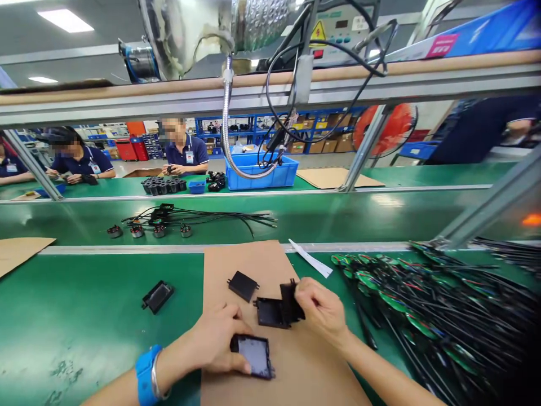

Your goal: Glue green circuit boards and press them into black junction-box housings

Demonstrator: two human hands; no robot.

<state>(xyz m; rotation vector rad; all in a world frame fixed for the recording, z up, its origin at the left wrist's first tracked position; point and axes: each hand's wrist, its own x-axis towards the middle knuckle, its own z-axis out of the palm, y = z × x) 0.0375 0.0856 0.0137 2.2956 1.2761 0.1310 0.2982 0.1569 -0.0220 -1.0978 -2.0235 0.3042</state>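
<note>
My left hand [220, 341] grips the left side of a small black plastic case [254, 356], its thumb and fingers on the rim. A pale grey surface shows inside this case, which lies on a cardboard sheet [236, 392]. Between its fingers and thumb, my right hand [323, 309] pinches another black plastic case part [291, 301], held tilted. That part overlaps an open black case [269, 312] on the cardboard; whether they touch, I cannot tell. A flat black case part [242, 286] rests just behind. One more open black case [158, 296] lies left on the green table.
Black cables with green circuit boards [393, 299] are heaped at the right. A white strip [311, 259] lies near the metal rail. Beyond it are several small motors [159, 231] and a cable bundle [211, 213]. A metal shelf beam [186, 93] crosses overhead. Co-workers sit opposite.
</note>
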